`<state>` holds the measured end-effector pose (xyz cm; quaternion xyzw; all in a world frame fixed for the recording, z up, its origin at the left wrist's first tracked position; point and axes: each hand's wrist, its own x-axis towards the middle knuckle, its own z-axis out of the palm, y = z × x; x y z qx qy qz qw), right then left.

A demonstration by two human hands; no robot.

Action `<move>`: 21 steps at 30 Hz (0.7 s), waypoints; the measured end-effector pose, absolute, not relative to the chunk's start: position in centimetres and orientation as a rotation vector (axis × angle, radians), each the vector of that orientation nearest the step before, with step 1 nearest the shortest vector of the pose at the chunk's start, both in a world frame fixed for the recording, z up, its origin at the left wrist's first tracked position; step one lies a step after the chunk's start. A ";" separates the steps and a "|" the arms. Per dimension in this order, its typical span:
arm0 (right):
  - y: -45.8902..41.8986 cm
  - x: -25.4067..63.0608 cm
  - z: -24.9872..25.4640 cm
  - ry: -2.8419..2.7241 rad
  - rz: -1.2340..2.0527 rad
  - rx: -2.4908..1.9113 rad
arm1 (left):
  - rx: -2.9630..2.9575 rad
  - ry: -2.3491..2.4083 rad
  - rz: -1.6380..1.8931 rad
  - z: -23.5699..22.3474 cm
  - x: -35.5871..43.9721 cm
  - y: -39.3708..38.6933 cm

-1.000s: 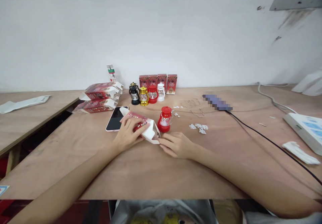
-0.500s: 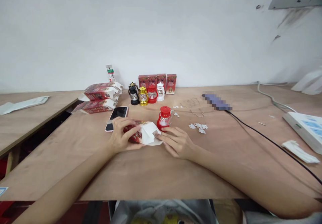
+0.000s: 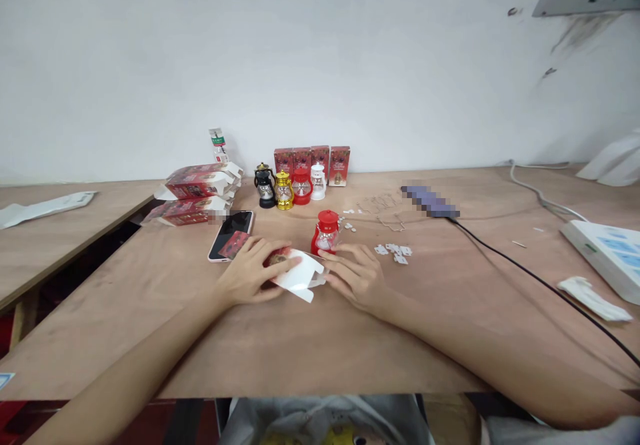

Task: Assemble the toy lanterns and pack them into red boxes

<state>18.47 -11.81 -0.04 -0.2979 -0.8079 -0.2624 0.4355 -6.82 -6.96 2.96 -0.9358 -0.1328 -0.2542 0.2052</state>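
Observation:
My left hand is wrapped round a small red printed cardboard box, which lies on its side with its white inner flaps spread at the right end. The fingertips of my right hand are at those flaps, with the thumb largely hidden. Just behind them a red miniature lantern stands upright, its base close to my right fingers. Under the box's left end lies a smartphone, partly covered by a red printed flap.
Two more opened boxes are stacked at the left. Several small lanterns stand before a row of closed boxes by the wall. White plastic pieces and thin wires lie right of centre, near a purple device with a black cable.
The box has turned in my left hand, so its white inside now faces up and a red flap sticks out over the phone. My right fingers have shifted slightly at the flaps.

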 end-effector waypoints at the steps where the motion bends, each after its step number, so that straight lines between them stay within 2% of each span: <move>1: -11.8 18.4 -0.1 -2.000 -0.613 -0.764 | -2.577 -0.367 -0.684 2.8 -6.7 -7.0; 7: -11.7 17.8 -0.5 -1.926 -0.469 -0.826 | -2.398 -0.420 -0.669 1.9 -6.2 -7.2; 21: -12.1 17.8 0.0 -2.014 -0.415 -0.719 | -2.414 -0.673 -0.850 1.5 -6.6 -7.3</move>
